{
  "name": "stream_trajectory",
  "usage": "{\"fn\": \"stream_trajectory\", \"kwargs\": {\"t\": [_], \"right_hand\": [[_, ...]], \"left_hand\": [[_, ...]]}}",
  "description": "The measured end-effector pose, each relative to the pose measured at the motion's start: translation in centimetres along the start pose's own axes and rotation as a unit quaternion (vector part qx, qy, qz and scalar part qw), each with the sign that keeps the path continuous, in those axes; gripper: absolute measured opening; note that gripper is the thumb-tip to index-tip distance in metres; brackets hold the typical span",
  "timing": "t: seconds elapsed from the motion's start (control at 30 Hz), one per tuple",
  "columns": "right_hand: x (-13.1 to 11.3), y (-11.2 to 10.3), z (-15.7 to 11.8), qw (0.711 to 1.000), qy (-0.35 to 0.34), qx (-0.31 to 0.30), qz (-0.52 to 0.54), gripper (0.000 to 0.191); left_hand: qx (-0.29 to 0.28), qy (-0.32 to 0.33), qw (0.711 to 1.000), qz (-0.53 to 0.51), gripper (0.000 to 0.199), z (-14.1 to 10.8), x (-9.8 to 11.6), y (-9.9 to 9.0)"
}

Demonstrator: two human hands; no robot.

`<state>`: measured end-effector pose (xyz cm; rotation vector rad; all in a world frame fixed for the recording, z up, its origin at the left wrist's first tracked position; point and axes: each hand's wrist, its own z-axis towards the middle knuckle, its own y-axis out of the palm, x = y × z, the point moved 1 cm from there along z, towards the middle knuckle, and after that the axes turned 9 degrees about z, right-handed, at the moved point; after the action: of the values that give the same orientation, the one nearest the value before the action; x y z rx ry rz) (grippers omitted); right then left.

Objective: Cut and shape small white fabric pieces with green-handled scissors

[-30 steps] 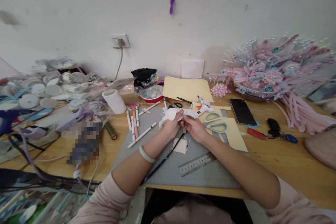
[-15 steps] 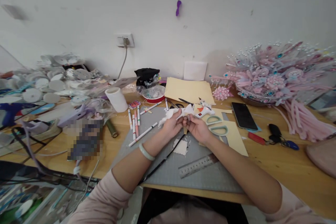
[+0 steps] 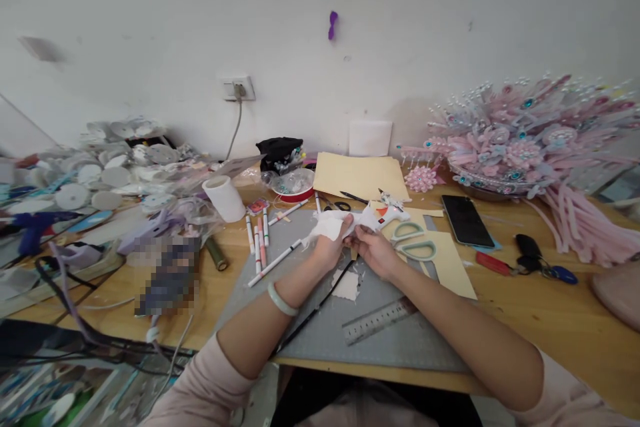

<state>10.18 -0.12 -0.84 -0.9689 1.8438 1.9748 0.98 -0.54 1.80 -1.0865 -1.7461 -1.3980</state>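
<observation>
Above the grey cutting mat (image 3: pixel 310 333), my left hand (image 3: pixel 330 250) is closed on a crumpled white tissue-like piece (image 3: pixel 330 223), which spreads out past the fingers. My right hand (image 3: pixel 376 252) meets it fingertip to fingertip, its fingers pinched together; what they grip is hidden. Just beyond the hands lies a white tool with a red switch (image 3: pixel 382 221), perhaps a glue gun. A black cord (image 3: pixel 320 307) runs from under the hands to the mat's front edge. Close to my right hand are scissors with pale green handles (image 3: pixel 420 251). A ragged white scrap (image 3: pixel 346 285) lies below the hands.
A steel ruler (image 3: pixel 379 321) lies on the mat. Several markers (image 3: pixel 275 263) are at the left, near a white roll (image 3: pixel 223 199). Cream card sheets (image 3: pixel 360 173) lie behind. On the right are a phone (image 3: pixel 467 221), keys (image 3: pixel 530 257) and pink beaded flowers (image 3: pixel 520 147).
The view has tilted up slightly. My left hand has turned so its back shows more, and the white piece now spreads more over it. Both hands stay together.
</observation>
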Motion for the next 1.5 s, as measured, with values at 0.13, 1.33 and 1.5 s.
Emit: {"fn": "stream_trajectory", "kwargs": {"t": [0.13, 1.33, 1.5], "right_hand": [[-0.3, 0.1, 0.0, 0.998, 0.033, -0.048, 0.013, 0.015], [0.2, 0.5, -0.3, 0.996, 0.015, -0.063, -0.064, 0.021], [0.1, 0.6, -0.3, 0.997, 0.020, -0.038, -0.060, 0.018]], "left_hand": [[-0.031, -0.007, 0.999, -0.013, 0.025, 0.7, 0.0, -0.5], [0.027, 0.034, 0.998, 0.045, 0.015, 1.0, -0.4, -0.6], [0.035, 0.074, 0.994, 0.077, 0.013, 0.7, -0.3, -0.5]]}}
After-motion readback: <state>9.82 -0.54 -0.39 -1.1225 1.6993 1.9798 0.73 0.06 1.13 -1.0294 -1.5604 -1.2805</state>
